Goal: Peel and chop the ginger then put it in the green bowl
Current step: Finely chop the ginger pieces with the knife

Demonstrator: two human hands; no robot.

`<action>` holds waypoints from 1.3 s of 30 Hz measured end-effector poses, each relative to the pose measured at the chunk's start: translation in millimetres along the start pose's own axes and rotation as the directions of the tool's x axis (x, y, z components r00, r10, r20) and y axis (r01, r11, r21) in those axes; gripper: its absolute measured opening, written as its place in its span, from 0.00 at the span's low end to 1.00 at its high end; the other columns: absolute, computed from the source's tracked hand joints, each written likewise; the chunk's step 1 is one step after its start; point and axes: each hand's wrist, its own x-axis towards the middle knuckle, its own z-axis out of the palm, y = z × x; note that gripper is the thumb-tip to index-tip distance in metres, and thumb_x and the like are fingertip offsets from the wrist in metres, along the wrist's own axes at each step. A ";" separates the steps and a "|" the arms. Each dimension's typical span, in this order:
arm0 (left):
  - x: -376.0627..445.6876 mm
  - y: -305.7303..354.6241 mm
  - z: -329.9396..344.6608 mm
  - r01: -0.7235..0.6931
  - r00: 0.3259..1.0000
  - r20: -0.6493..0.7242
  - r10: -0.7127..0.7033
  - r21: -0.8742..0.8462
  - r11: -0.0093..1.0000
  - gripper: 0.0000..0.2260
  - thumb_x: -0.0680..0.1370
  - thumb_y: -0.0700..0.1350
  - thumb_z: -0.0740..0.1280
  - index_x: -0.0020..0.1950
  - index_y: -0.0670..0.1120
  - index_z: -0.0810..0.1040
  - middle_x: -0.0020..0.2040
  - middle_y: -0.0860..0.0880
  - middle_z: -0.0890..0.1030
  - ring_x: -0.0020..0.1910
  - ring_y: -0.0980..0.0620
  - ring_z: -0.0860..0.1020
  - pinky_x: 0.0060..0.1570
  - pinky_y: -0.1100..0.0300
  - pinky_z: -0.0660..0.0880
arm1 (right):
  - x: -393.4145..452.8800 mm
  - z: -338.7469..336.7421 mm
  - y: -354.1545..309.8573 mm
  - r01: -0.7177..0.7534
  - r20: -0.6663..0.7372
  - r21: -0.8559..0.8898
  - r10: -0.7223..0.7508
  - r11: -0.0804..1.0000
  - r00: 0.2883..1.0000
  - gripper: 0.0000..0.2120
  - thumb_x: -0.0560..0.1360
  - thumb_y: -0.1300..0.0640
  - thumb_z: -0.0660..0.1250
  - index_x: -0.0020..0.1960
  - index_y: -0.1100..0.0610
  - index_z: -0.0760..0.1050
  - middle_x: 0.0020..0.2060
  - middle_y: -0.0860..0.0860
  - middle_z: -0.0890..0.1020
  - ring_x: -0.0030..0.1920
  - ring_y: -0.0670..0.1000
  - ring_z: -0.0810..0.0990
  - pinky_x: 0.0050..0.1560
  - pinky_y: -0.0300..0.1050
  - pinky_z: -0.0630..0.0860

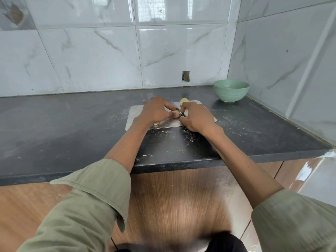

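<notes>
On the steel cutting board my left hand pinches a pale peeled ginger piece with its fingertips. My right hand grips a knife whose thin blade crosses that piece between the two hands. A second yellowish ginger piece lies at the board's far edge. Small cut bits lie on the board under my left wrist. The green bowl stands at the back right of the counter, apart from the board.
The dark stone counter runs left to right, with scraps near its front edge. Tiled walls close the back and the right side behind the bowl. A wooden cabinet front lies below the counter edge.
</notes>
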 end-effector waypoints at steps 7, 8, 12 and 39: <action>1.2 -8.0 -0.1 0.011 0.999 0.032 -0.010 -0.022 1.000 0.15 0.68 0.68 0.76 0.51 0.66 0.86 0.59 0.59 0.85 0.72 0.50 0.72 0.75 0.35 0.55 | -6.2 3.3 7.5 -0.033 -0.033 0.094 0.036 0.995 0.999 0.10 0.76 0.50 0.67 0.56 0.50 0.77 0.43 0.50 0.79 0.52 0.59 0.79 0.51 0.49 0.75; 2.5 -10.4 -0.1 0.008 0.999 0.052 -0.008 -0.017 1.000 0.16 0.66 0.71 0.75 0.50 0.69 0.85 0.59 0.60 0.85 0.72 0.50 0.72 0.74 0.31 0.55 | -6.7 3.3 7.9 -0.035 -0.041 0.103 0.040 0.994 0.998 0.10 0.76 0.50 0.67 0.56 0.50 0.77 0.43 0.50 0.80 0.52 0.58 0.79 0.52 0.49 0.75; 3.4 -11.1 -1.4 0.009 0.999 0.046 -0.009 0.001 1.000 0.10 0.68 0.68 0.77 0.46 0.69 0.84 0.62 0.58 0.84 0.74 0.49 0.69 0.74 0.28 0.50 | -10.2 3.6 9.0 -0.036 -0.071 0.161 0.048 0.986 0.996 0.10 0.76 0.48 0.67 0.55 0.49 0.76 0.40 0.50 0.79 0.47 0.57 0.78 0.48 0.49 0.73; 7.9 -11.1 0.1 -0.007 1.000 -0.010 0.008 0.052 0.999 0.14 0.67 0.64 0.79 0.49 0.62 0.87 0.59 0.54 0.86 0.69 0.48 0.75 0.74 0.32 0.57 | -9.2 5.4 1.0 -0.006 -0.042 0.058 0.008 0.998 0.999 0.08 0.75 0.54 0.69 0.54 0.52 0.76 0.43 0.52 0.79 0.48 0.58 0.76 0.42 0.48 0.67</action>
